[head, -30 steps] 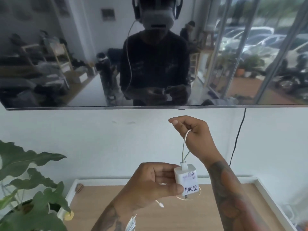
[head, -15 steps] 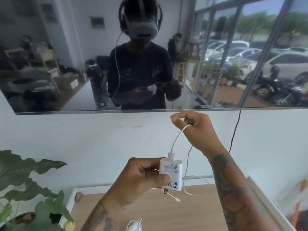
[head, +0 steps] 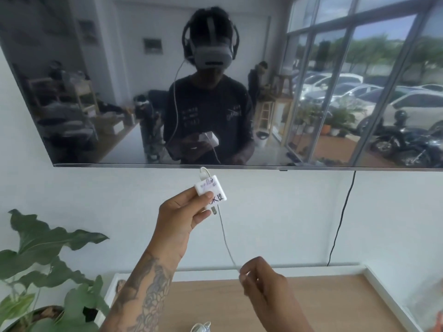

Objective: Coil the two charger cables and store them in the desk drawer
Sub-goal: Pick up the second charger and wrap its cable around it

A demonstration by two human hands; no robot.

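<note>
My left hand (head: 182, 213) holds a white charger block (head: 211, 189) with handwritten marks up in front of the wall, just under the screen. Its thin white cable (head: 226, 240) loops out of the block's top and runs down behind it to my right hand (head: 260, 279), which pinches the cable between thumb and fingers above the desk. A second white cable bundle (head: 201, 327) lies on the wooden desk (head: 323, 298) at the bottom edge, mostly cut off. No drawer is in view.
A large dark screen (head: 96, 104) hangs on the white wall and mirrors the room. A black cord (head: 342, 216) drops from it to the desk's back edge. A leafy potted plant (head: 45, 264) stands at the left. The desk has a raised white rim (head: 388, 293).
My left hand lifted the charger block higher. My right hand dropped from above the block to below it, sliding along the cable, which now hangs straight between the hands.
</note>
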